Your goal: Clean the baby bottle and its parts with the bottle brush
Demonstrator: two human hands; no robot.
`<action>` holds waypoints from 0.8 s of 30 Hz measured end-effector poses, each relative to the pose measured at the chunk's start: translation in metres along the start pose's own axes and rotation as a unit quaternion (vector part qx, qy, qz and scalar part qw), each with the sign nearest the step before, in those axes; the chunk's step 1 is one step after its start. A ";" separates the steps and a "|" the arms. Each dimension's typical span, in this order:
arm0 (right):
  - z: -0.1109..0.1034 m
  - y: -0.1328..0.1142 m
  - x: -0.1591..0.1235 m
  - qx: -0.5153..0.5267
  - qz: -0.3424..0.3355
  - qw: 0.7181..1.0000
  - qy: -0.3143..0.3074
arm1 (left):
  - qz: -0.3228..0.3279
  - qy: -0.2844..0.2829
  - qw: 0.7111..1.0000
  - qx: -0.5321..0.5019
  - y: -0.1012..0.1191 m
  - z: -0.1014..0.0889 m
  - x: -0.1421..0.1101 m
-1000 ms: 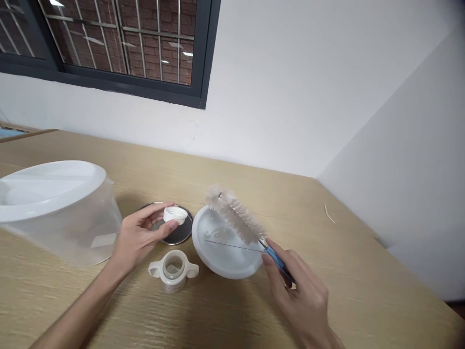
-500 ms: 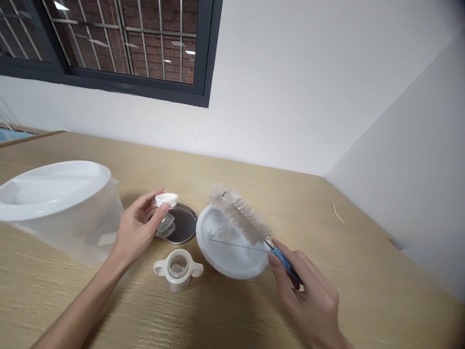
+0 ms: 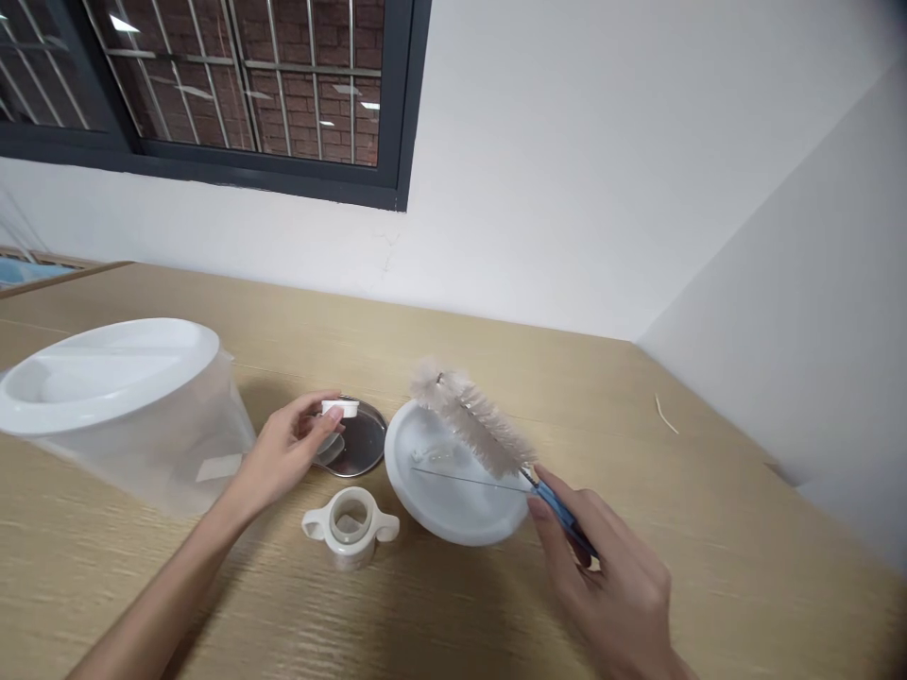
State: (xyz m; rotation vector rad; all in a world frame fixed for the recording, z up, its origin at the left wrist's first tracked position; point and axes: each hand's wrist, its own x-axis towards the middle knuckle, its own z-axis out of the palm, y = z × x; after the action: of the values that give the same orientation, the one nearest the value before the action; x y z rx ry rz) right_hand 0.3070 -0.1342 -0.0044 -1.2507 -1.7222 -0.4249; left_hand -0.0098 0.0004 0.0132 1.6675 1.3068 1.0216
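Note:
My left hand [image 3: 287, 449] pinches a white screw ring [image 3: 341, 408] between thumb and fingers, over a round metal tray [image 3: 365, 442]. A clear piece [image 3: 330, 448] shows by the fingers, partly hidden; whether it lies in the tray I cannot tell. In my right hand [image 3: 609, 567] is the blue handle of a bottle brush [image 3: 482, 430], its pale bristles pointing up and left. A thin wire also sticks out from these fingers. Both hang above a white bowl [image 3: 453, 519]. Between the hands stands a small clear bottle with a white two-handled collar [image 3: 350, 529], its mouth uncovered.
A large translucent bucket with a white lid [image 3: 128, 397] stands at the left of the wooden table [image 3: 298, 623]. A thin pale strip [image 3: 664, 414] lies to the right. A wall [image 3: 531, 189] and a barred window [image 3: 248, 85] rise behind.
My left hand has moved down and to the right with the white ring, lower over the metal tray. My right hand with the brush stays nearly in place.

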 end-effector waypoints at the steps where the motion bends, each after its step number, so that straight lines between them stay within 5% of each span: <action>1: 0.000 0.000 0.000 -0.001 0.000 1.000 0.000 | -0.002 -0.017 1.000 0.001 -0.001 0.000 0.000; 17: -0.001 -0.002 0.002 -0.007 0.009 1.000 -0.001 | -0.015 0.031 0.999 0.039 -0.013 -0.012 0.010; 24: -0.002 -0.002 0.001 -0.005 0.016 1.000 0.005 | -0.012 0.001 0.999 0.030 -0.016 -0.004 0.008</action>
State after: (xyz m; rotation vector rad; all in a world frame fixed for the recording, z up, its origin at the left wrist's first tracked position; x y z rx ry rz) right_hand 0.3064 -0.1361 -0.0023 -1.2794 -1.6915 -0.4216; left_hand -0.0182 0.0112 0.0015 1.6914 1.3679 0.9799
